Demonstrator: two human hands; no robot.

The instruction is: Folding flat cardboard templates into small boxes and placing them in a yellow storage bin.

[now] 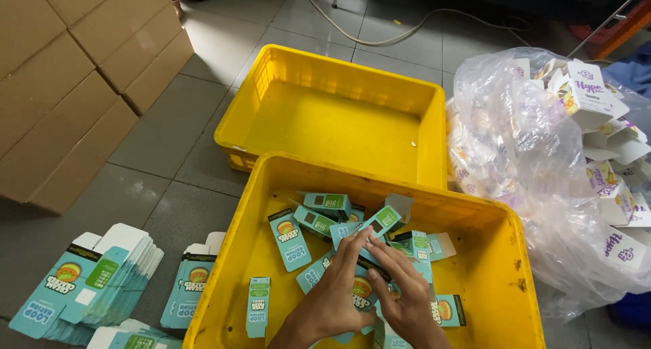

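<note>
Both my hands are down inside the near yellow crate (503, 267). My left hand (337, 291) and my right hand (407, 295) together hold a small light-blue carton (371, 266) with a black band, fingers pinching its end. Around them in the crate lie several more folded-up light-blue cartons (289, 238), some with flaps sticking up (382, 219). One flat carton (258, 306) leans against the crate's left wall.
A second yellow crate (325, 111) stands behind with bare floor inside. Stacks of flat light-blue carton blanks (88, 281) lie on the grey tiled floor at left. Brown cardboard boxes (68, 71) are piled far left. A clear plastic bag of white cartons (563, 159) sits right.
</note>
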